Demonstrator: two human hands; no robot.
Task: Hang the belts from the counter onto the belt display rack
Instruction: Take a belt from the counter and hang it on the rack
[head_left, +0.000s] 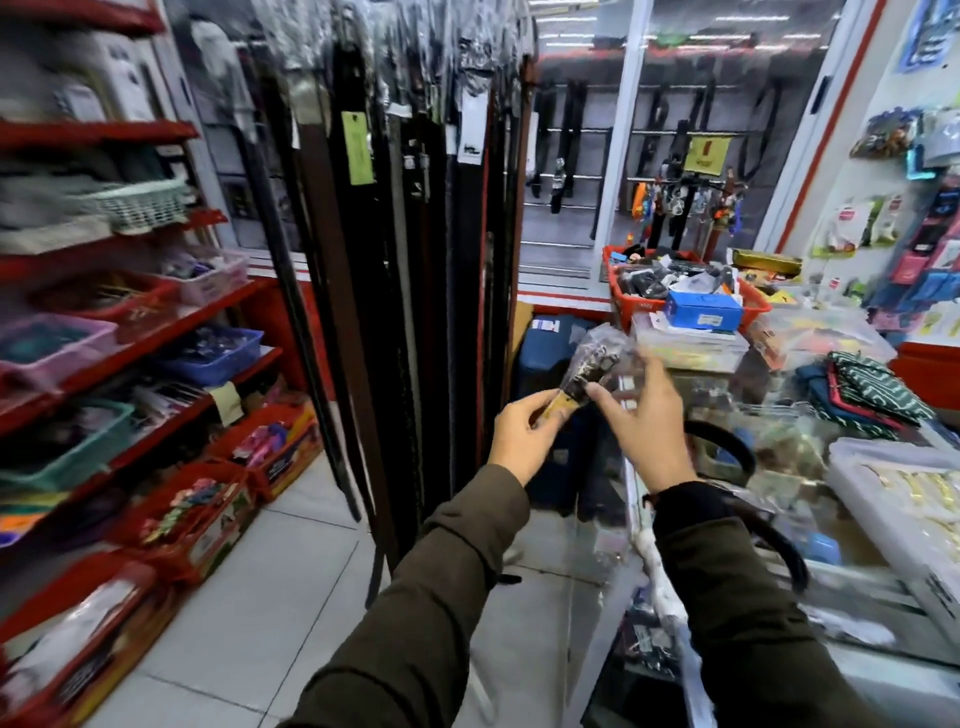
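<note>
My left hand (524, 434) grips the buckle end of a belt (584, 376) wrapped in clear plastic, with a tan tag by my fingers. My right hand (649, 421) hovers just right of it with fingers spread, touching or nearly touching the wrapping. A dark strap (789, 551) loops from under my right sleeve over the glass counter (857, 587). The belt display rack (415, 234) stands ahead and to the left, thick with hanging dark belts in plastic sleeves.
Red shelves (104, 338) with baskets of small goods line the left. On the counter are a red basket (675, 296) of items, folded cloth (872, 395) and a white tray (893, 493). Tiled floor (270, 597) lies between shelves and counter.
</note>
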